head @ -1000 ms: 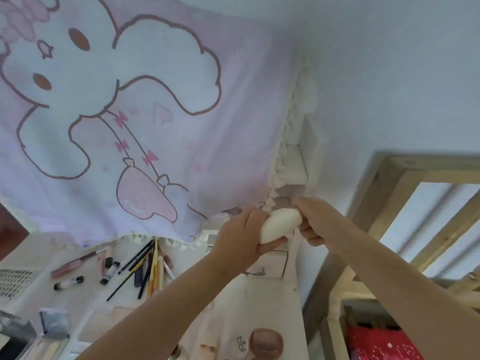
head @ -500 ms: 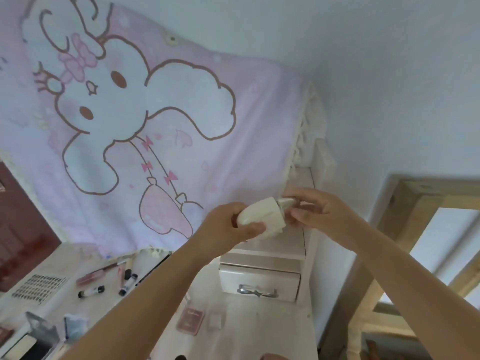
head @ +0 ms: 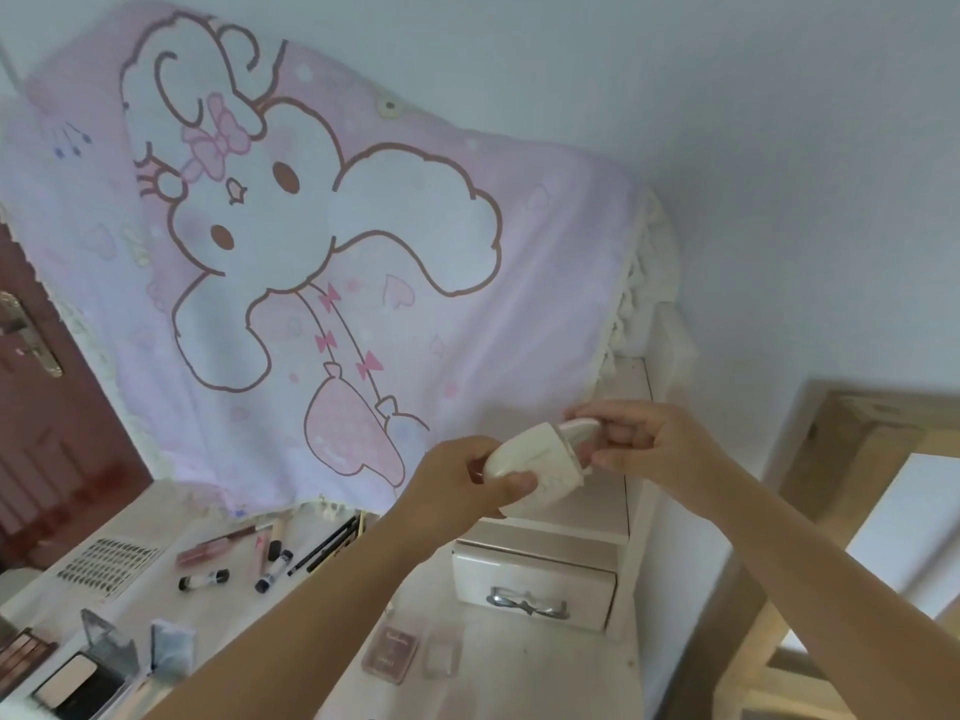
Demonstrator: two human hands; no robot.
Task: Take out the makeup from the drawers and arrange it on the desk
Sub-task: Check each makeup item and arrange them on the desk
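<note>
Your desk [head: 524,683] carries pencils [head: 327,543], tubes [head: 272,563] and compacts [head: 78,678] beside the closed drawer [head: 535,576]. Above the drawer, your left hand [head: 462,483] grips the cream case [head: 535,467]; your right hand [head: 654,441] pinches its pink insert [head: 579,431].

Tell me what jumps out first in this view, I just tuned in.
The big pink bunny cloth hanging behind the desk fills the upper left. At centre, the left hand grips a cream case while the right hand pinches a pale pink piece at its open end. Below, makeup pencils and tubes lie on the desk beside a shut drawer.
</note>
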